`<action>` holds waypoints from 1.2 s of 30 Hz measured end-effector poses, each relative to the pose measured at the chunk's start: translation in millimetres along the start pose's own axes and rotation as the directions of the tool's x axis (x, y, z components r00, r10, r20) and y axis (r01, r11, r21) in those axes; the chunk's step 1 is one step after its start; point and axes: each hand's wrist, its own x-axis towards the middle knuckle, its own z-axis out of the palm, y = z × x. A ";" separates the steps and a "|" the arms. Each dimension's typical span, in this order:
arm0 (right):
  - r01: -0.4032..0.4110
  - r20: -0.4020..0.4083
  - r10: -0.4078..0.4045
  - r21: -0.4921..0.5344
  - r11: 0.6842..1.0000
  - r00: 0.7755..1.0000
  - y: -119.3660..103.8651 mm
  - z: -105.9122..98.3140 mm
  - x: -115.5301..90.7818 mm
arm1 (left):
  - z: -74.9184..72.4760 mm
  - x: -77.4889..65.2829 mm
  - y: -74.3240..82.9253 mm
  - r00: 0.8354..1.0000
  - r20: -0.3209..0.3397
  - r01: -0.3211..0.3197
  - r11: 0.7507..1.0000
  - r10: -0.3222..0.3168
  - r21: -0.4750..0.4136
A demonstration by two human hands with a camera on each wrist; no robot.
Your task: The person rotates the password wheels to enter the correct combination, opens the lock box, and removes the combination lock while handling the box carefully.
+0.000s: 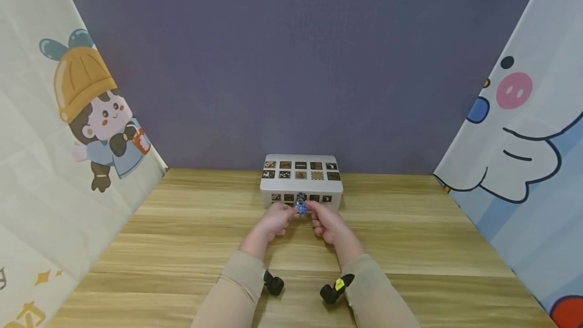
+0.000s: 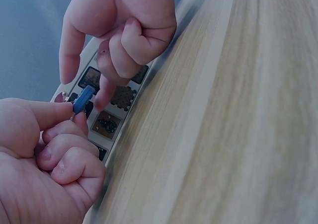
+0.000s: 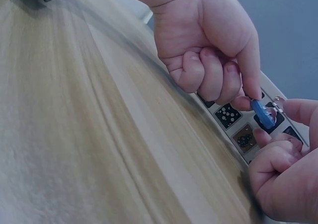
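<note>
A small blue piece (image 1: 301,207) with silvery metal bits is held up in front of a white box (image 1: 300,186) covered in printed squares. My left hand (image 1: 277,218) pinches it between thumb and forefinger, the other fingers folded in. On the opposite side is my right hand (image 1: 329,221), its forefinger and thumb around the piece; this is clearer in the right wrist view, where the blue piece (image 3: 263,114) lies between them. The right forefinger reaches a shiny metal part (image 3: 276,106) near the box front. Exactly what the blue piece is stays too small to tell.
The box stands at the far edge of the wood-grain table (image 1: 182,247), close to a dark grey-blue wall panel (image 1: 300,65). Cartoon-printed sheets flank both sides. A black wrist camera (image 1: 273,283) sits by the left sleeve, another black camera (image 1: 334,290) by the right.
</note>
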 end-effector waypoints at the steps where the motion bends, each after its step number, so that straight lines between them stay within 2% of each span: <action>1: 0.000 0.000 0.000 -0.004 1.000 1.000 0.5 0.4 0.1 | 0.1 -0.1 0.0 1.000 -0.001 0.000 1.000 0.000 0.003; 15: 0.004 0.011 -0.004 -0.020 1.000 1.000 5.9 6.3 2.0 | -0.8 -0.2 -0.1 1.000 0.018 0.011 1.000 -0.011 -0.017; 24: 0.016 -0.005 -0.016 -0.072 0.997 1.000 7.3 8.5 2.4 | -1.0 0.3 -1.2 1.000 0.028 0.006 1.000 -0.006 -0.027; 36: 0.043 -0.008 -0.045 -0.114 0.993 0.999 9.5 8.1 5.1 | -0.3 1.2 -2.5 1.000 0.000 -0.017 1.000 0.017 -0.006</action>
